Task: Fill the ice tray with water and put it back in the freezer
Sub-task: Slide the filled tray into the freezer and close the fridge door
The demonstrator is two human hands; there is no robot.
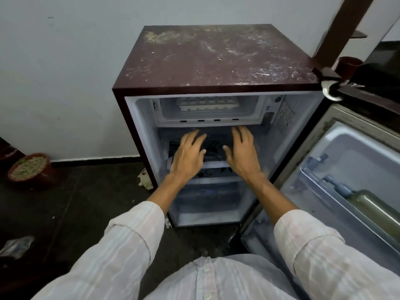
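Currently the refrigerator (pixel 216 68) stands with its door (pixel 350 169) swung wide to the right. The ice tray (pixel 207 103) rests inside the freezer compartment (pixel 257 109) at the top of the cabinet. Both hands are below that compartment, in front of the shelf (pixel 216 164). The left hand (pixel 188 155) and the right hand (pixel 242 153) have fingers spread apart and hold nothing; neither touches the tray. Whether the tray contains water cannot be told at this distance. Judged from position alone, the step in hand is either fetching the tray or having just seated it. If fetching, the next move calls for raising both hands into the compartment and drawing the tray out level.
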